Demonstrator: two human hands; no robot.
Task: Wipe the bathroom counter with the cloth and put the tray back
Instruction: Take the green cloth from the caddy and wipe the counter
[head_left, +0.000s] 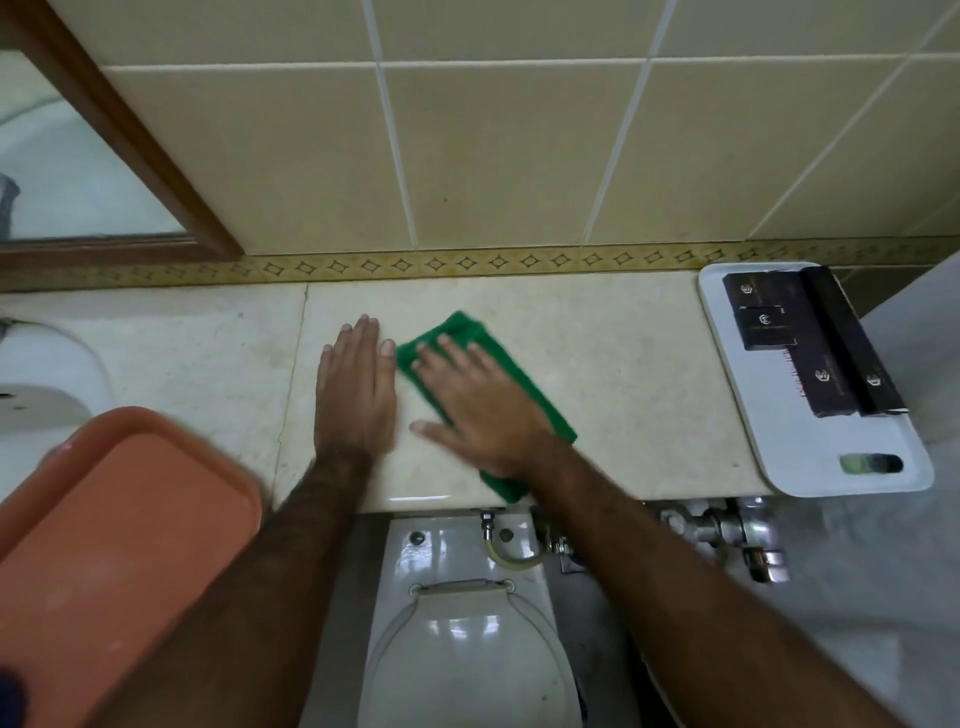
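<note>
A green cloth (543, 423) lies flat on the beige marble counter (623, 364), near its middle. My right hand (478, 402) presses down on the cloth with fingers spread. My left hand (356, 387) rests flat on the bare counter just left of the cloth, holding nothing. A white tray (810, 452) sits at the counter's right end, overhanging the front edge, with several dark boxes (810, 338) and a small green item (852, 463) on it.
An orange plastic basin (114, 545) stands at lower left beside a white sink (47, 374). A toilet (467, 639) sits below the counter's front edge, with chrome pipework (727, 530) to its right. A wood-framed mirror (119, 130) hangs on the tiled wall at upper left.
</note>
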